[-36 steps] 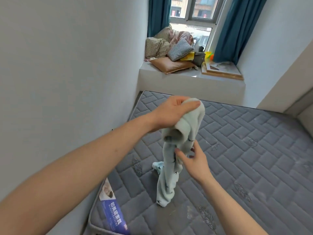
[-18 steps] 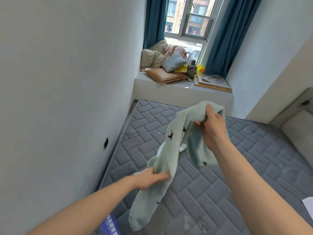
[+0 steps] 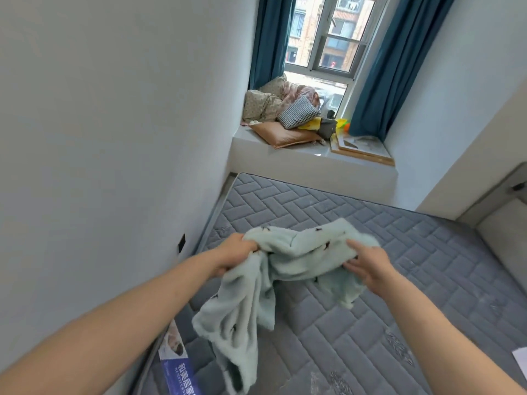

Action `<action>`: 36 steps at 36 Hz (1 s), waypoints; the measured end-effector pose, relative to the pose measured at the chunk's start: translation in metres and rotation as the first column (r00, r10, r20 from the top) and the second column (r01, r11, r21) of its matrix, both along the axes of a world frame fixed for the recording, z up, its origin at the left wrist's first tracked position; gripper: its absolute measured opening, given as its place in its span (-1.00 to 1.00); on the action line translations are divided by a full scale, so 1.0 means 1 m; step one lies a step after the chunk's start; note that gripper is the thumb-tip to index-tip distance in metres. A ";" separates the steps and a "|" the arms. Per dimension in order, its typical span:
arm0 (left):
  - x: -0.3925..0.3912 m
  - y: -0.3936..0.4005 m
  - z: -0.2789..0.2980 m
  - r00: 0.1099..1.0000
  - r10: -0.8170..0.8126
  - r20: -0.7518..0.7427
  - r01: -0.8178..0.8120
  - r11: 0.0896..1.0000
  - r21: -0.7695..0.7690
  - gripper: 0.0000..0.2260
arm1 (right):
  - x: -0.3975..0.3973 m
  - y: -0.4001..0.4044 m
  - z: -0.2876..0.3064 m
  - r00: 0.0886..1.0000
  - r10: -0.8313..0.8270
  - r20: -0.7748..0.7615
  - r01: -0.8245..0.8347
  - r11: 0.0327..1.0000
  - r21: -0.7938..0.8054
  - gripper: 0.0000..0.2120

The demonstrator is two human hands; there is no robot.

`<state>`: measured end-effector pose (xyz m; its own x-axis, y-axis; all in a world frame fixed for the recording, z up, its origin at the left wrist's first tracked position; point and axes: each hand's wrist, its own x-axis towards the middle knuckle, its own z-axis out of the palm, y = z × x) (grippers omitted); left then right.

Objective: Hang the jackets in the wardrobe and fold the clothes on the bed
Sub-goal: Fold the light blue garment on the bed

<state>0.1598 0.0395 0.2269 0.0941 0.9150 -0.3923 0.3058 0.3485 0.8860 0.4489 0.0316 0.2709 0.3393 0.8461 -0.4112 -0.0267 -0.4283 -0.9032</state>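
While both hands grip it, garment (image 3: pixel 299 252) stretches sideways (legs dangling).

Pale mint fleece garment with small dark motifs (image 3: pixel 302 252) no longer dangling in a long strip, now stretched sideways, left hand (image 3: pixel 233 253) risen to grip one end, right hand (image 3: pixel 368 265) lowered, holding the other, both now level.
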 end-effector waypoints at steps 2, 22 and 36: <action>0.014 0.011 0.025 0.976 0.054 0.209 -0.040 0.997 -0.071 -0.84 | -0.018 -0.030 -0.017 0.972 0.196 0.132 -0.198 0.980 0.004 -0.49; 0.063 0.050 0.086 0.535 0.440 0.721 -0.309 0.896 -0.318 -0.84 | -0.083 -0.081 -0.085 0.699 0.557 0.448 -0.601 0.797 -0.054 -0.38; 0.002 0.040 0.096 0.614 0.236 0.753 -0.223 0.967 -0.121 -0.60 | -0.065 -0.028 -0.049 0.897 0.242 0.369 -0.317 0.935 0.159 -0.80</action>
<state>0.1613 0.0795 0.3228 0.1508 0.9439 -0.2938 -0.5608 0.3265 0.7609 0.3843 0.0033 0.2223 0.1624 0.9798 -0.1170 0.3889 -0.1726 -0.9050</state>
